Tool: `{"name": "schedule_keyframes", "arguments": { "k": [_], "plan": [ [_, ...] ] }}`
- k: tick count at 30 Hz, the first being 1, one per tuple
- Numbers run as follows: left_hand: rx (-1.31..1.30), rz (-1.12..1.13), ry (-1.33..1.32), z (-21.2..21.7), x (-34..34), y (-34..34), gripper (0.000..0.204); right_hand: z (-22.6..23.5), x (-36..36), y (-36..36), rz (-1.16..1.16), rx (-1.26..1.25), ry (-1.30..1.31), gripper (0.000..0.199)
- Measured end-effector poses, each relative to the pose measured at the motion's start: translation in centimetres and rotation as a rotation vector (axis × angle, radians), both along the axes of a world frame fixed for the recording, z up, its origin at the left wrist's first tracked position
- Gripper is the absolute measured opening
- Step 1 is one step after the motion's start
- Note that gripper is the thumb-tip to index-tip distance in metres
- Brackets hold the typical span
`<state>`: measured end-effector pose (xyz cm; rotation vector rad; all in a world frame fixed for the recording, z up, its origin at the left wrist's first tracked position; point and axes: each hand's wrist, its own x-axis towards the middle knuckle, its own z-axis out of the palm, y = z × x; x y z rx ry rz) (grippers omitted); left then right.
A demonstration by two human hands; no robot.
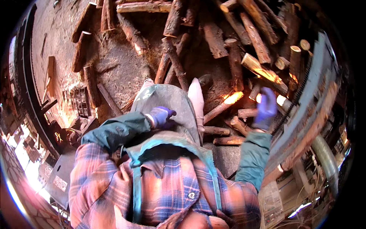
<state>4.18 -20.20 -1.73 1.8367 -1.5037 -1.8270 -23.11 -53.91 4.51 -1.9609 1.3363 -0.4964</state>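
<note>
My left hand (161, 115), in a purple glove, rests on my apron-covered thigh with fingers loosely curled and nothing in it. My right hand (265, 108), also in a purple glove, is raised over a pile of cut logs (244, 49), fingers spread, holding nothing. It hovers just beside short log pieces (248, 113) and a sunlit log end (233, 98). Teal sleeve covers wrap both forearms over a plaid shirt. Whether the right hand touches a log is hidden by its own back.
A long metal machine frame with a toothed chain (305, 99) runs along the right. More logs and planks (82, 49) lie on the sawdust-covered floor at upper left. A grey hose (324, 156) sits lower right.
</note>
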Motion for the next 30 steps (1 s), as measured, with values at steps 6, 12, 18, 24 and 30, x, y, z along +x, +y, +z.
{"name": "schedule_keyframes", "arguments": {
  "k": [6,12,18,24,30],
  "plan": [
    [0.048,0.363,-0.245,-5.9,8.1,11.5,0.047,-28.9,14.8,12.8,0.174,0.869,-0.129,0.046],
    [0.077,0.731,-0.209,-10.4,10.3,14.9,0.025,-53.7,23.1,13.7,0.206,0.836,0.322,0.105],
    [0.194,0.809,-0.319,-12.7,9.3,17.0,0.023,-62.7,30.6,13.7,0.162,0.743,0.581,0.099],
    [0.247,0.805,-0.251,-12.3,7.9,15.0,0.019,-51.5,25.8,16.6,0.428,0.965,-0.034,0.086],
    [0.034,0.845,-0.086,-14.6,7.6,9.3,0.08,-32.2,26.9,10.5,0.201,1.599,-0.42,0.059]
  ]
}}
